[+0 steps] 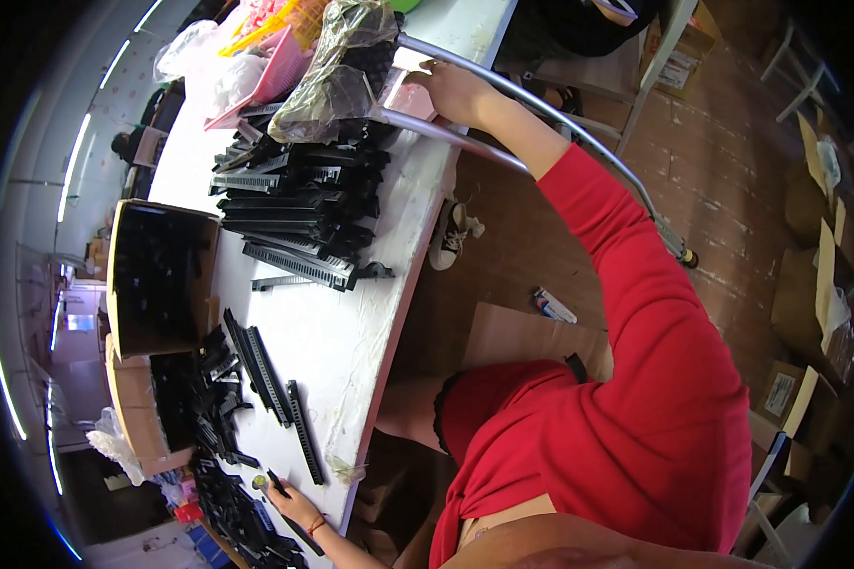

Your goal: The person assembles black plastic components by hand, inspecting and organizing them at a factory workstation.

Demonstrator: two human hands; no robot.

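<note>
My left hand (296, 507), with a red cord at the wrist, is closed on a small black plastic piece (277, 485) at the lower part of the table (351, 332). A heap of black plastic parts (242, 512) lies beside it. Several long slotted black strips (266, 375) rest on the white top nearby. My right arm, in a red sleeve, stretches away to the upper table edge. There my right hand (451, 92) sits between two silver metal tubes (446, 133), its fingers apart and partly hidden. Something pinkish (410, 102) is under or beside its fingers.
A plastic-wrapped dark pad (337, 81) joins the tubes. Stacked black strips (299, 213) lie below it. Pink (280, 71) and yellow baskets stand at the far end. Open cardboard boxes (166, 275) line the far edge. Another person in dark clothes (579, 28) is near the top.
</note>
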